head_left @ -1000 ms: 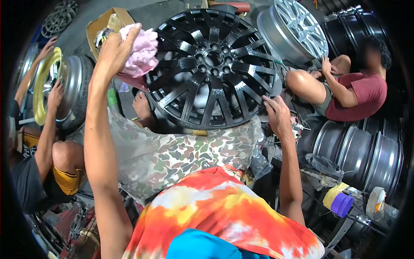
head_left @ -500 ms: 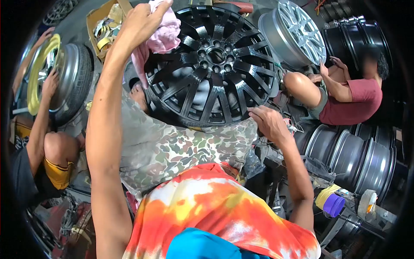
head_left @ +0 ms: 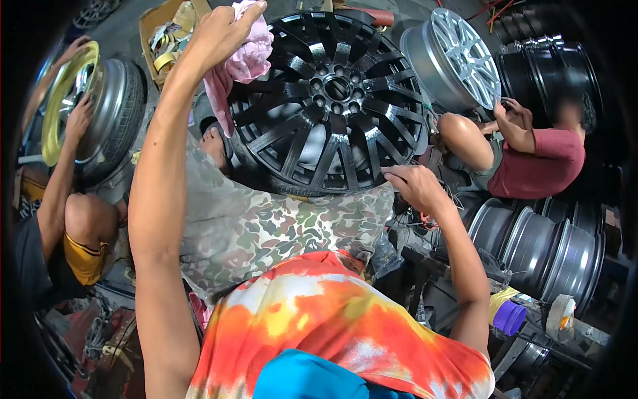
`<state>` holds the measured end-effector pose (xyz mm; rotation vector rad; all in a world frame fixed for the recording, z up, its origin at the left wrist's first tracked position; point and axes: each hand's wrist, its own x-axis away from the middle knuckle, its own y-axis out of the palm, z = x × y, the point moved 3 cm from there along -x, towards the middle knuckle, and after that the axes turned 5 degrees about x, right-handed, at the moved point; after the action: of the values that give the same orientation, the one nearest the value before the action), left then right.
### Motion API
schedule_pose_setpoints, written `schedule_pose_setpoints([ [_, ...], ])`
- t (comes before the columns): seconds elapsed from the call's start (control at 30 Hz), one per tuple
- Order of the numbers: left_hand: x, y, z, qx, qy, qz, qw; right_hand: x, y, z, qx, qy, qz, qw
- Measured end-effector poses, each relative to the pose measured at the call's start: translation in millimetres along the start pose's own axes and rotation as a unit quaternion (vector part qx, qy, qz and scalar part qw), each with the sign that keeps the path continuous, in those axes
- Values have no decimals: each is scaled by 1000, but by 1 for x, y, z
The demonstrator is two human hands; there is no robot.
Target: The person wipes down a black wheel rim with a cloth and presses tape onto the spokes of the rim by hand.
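A glossy black multi-spoke wheel rim (head_left: 337,113) lies face up in front of me, at the edge of the camouflage cloth (head_left: 286,226) over my lap. My left hand (head_left: 226,33) is closed on a crumpled pink cloth (head_left: 251,58) at the rim's upper left edge; a tail of the cloth hangs down beside the rim. At the rim's lower right edge, my right hand (head_left: 415,186) touches the lip with its fingertips, the fingers bent around the edge. Its finger undersides are hidden.
A person in a maroon shirt (head_left: 545,159) sits right, hands at a silver rim (head_left: 465,60). Another person's arm (head_left: 66,139) reaches to a yellow-edged rim (head_left: 53,113) at left. A cardboard box (head_left: 151,26) stands upper left; dark rims (head_left: 531,246) lie lower right.
My left hand and the pink cloth have moved up and right along the rim. The black rim has turned slightly. My right hand has shifted left and down along its edge.
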<state>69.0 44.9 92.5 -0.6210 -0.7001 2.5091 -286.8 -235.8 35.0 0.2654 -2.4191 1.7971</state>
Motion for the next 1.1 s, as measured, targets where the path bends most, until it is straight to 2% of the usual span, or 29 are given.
schedule_pose_setpoints([
  [0.03,0,-1,-3,1,-1,1,1000,6,0,0,1,0,-2,1000],
  [0.1,1,-3,-6,-4,10,-7,1000,19,-5,0,120,57,57,989],
  [0.13,2,-5,-9,1,-8,-13,1000,25,10,4,116,38,99,988],
  [0.17,2,-7,-5,1,-7,-13,1000,30,18,-7,116,38,99,988],
  [0.23,3,-8,-4,-55,-100,-42,993,36,33,-33,-9,93,153,984],
  [0.27,6,-7,1,-47,-82,-21,995,38,33,-34,-17,107,150,983],
  [0.4,-6,3,-19,-74,-96,-48,992,38,13,-16,49,117,192,973],
  [0.47,-5,10,-18,-26,-39,8,999,33,8,-23,49,107,210,971],
  [0.5,-7,10,-20,-26,-39,10,999,32,7,-28,47,99,225,968],
  [0.53,-11,13,-23,-26,-42,-11,999,33,8,-31,39,105,197,974],
  [0.6,-19,17,-24,-56,-64,-54,995,34,13,-22,60,85,203,974],
  [0.7,-15,24,-13,-39,-48,-33,998,32,17,-20,58,54,200,977],
  [0.8,-11,26,-7,-9,-17,-15,1000,27,18,-27,30,2,152,988],
  [0.9,-11,23,-14,-29,-41,-32,998,19,0,-9,102,-21,103,989],
  [0.97,-7,19,-18,-31,-50,-31,998,16,0,-8,95,-16,111,989],
  [1.03,-4,12,-23,-36,-58,-31,997,18,3,-16,6,-21,97,995],
  [1.1,0,8,-20,-48,-54,-27,997,16,-1,-14,35,-36,97,994],
])
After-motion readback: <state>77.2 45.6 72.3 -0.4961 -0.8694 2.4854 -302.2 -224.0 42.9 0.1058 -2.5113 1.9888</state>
